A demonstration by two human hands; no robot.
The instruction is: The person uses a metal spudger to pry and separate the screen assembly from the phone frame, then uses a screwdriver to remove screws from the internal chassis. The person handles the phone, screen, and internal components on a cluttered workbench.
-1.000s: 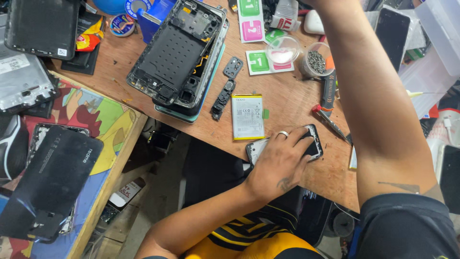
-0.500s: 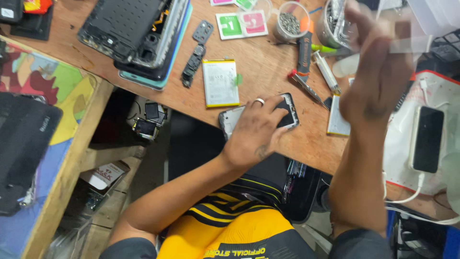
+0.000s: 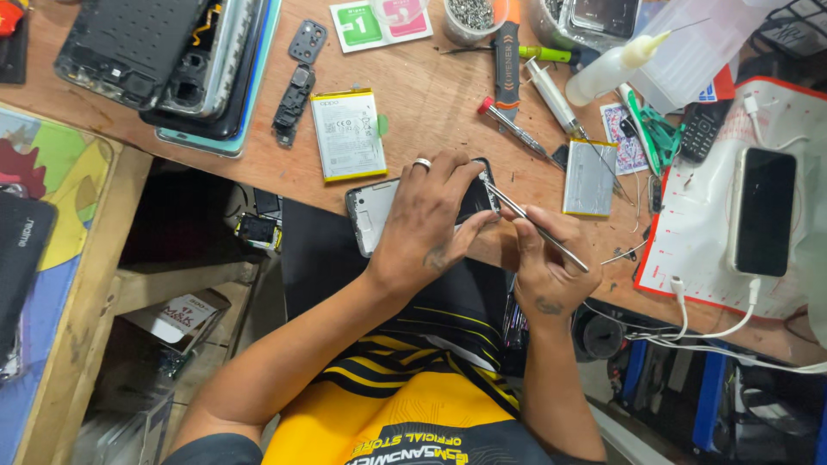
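Observation:
My left hand (image 3: 428,220), with a ring on one finger, lies over an opened phone body (image 3: 376,211) at the near edge of the wooden table (image 3: 431,95) and holds it down. My right hand (image 3: 544,258) grips thin metal tweezers (image 3: 527,220). Their tip touches the phone's dark end just past my left fingers. A flat phone battery (image 3: 347,133) lies just beyond the phone, and a second silvery battery (image 3: 589,176) sits to the right of my hands.
Stacked open phone frames (image 3: 164,60) and small black parts (image 3: 297,90) sit at the far left. Screwdrivers (image 3: 508,120), a glue bottle (image 3: 612,69), a jar of screws (image 3: 469,17) and a black phone on a white mat (image 3: 762,220) crowd the right. Cables hang off the near edge.
My right hand came down from the far right of the table and now holds tweezers at the phone. My left hand stayed on the phone. The view shifted right.

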